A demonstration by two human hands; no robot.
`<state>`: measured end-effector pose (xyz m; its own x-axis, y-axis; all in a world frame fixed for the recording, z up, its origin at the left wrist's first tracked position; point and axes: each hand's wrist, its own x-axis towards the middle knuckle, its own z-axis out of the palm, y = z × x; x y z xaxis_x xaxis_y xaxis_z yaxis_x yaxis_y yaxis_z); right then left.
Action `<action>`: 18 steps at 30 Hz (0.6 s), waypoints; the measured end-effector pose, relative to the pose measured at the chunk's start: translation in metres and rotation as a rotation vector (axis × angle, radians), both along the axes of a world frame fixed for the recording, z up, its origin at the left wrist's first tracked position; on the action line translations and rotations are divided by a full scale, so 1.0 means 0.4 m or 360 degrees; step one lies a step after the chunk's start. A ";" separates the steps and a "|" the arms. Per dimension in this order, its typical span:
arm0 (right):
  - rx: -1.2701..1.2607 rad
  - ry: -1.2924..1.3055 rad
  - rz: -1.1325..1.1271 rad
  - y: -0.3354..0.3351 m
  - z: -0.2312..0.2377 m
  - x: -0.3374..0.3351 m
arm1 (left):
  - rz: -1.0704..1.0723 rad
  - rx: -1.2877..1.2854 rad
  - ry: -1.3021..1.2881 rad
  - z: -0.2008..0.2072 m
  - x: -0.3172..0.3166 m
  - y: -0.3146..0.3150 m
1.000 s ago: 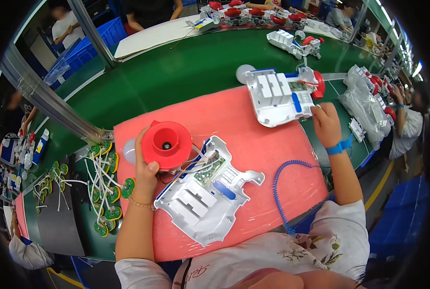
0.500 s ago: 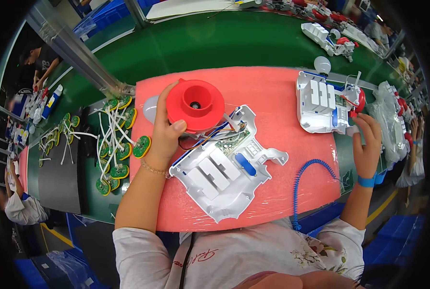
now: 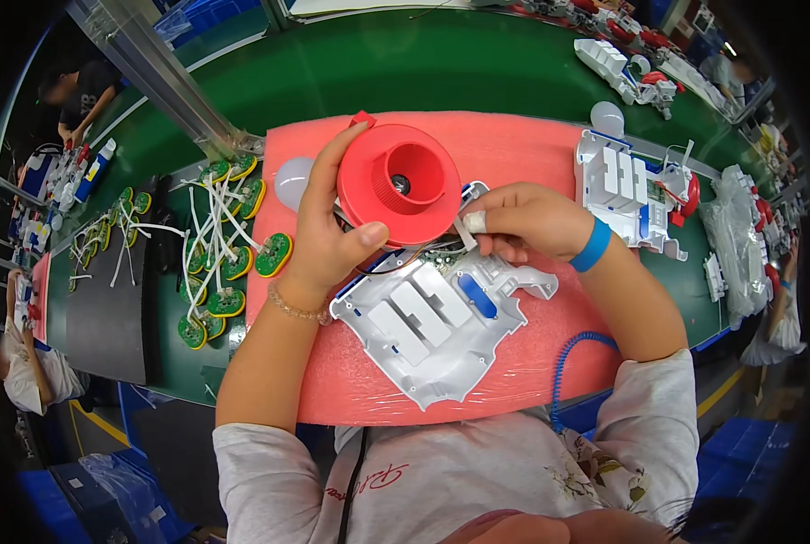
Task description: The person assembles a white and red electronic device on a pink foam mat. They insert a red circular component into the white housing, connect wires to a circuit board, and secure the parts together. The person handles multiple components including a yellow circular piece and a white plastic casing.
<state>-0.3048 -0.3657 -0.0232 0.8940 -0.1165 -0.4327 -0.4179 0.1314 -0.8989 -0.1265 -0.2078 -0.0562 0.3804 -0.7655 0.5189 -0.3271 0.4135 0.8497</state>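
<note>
My left hand point(image 3: 326, 240) is closed round the rim of a round red plastic part point(image 3: 366, 201) with a raised collar, tilted above the white housing. The white plastic housing point(image 3: 441, 376) lies open on the pink foam mat, its circuit board, wires and blue piece point(image 3: 477, 296) showing. By the right side of the red part, my right hand point(image 3: 545, 222) has its fingers bent together, with white tape on one finger. They are beside a narrow white strip point(image 3: 465, 234); what they pinch is hidden. A white bulb-shaped dome point(image 3: 292, 182) rests behind my left hand.
Green round circuit boards point(image 3: 227, 302) with white leads are piled left of the pink mat point(image 3: 550, 363). At the right stands a second white housing point(image 3: 615, 181) with a white bulb point(image 3: 607, 119) behind it. A coiled blue cord point(image 3: 561, 370) runs near my right arm. Co-workers sit at both sides.
My right hand has left the second housing at the right and come in beside the red part, its fingers closing. The red part in my left hand has shifted slightly right and tilted.
</note>
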 end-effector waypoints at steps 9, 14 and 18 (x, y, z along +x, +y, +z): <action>0.0755 -0.0149 0.0081 -0.008 -0.055 -0.024 | -0.0166 -0.0032 0.0093 0.027 -0.022 -0.021; 0.0692 -0.0183 0.0259 -0.036 -0.057 -0.031 | -0.0294 0.0047 0.0113 0.045 -0.014 -0.021; 0.0182 -0.0166 0.0238 -0.050 -0.062 -0.057 | -0.0439 0.0164 0.0158 0.061 -0.022 -0.026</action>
